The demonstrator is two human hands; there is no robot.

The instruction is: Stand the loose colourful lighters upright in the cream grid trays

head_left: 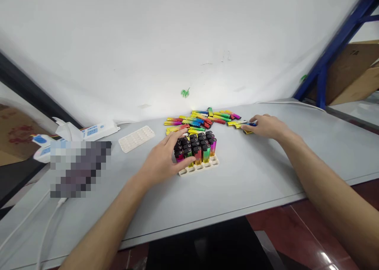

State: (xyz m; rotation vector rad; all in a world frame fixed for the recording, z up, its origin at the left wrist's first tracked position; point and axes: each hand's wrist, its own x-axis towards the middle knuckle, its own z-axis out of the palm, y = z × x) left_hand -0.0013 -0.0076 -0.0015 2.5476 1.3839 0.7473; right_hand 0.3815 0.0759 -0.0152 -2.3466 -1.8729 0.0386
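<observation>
Metallic standing lighters (206, 154) fade from green, red or magenta into yellow under black tops; loose metallic lighters (194, 122) mix yellow, red, green, blue and magenta. The pocketed plastic tray (199, 168) and second pocketed tray (136, 139) are cream, the flat surface (251, 175) pale grey.

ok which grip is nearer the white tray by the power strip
Left. The left grip is just right of the white tray, at the upright lighters; the right grip is much farther right, beside the loose lighters.
</observation>
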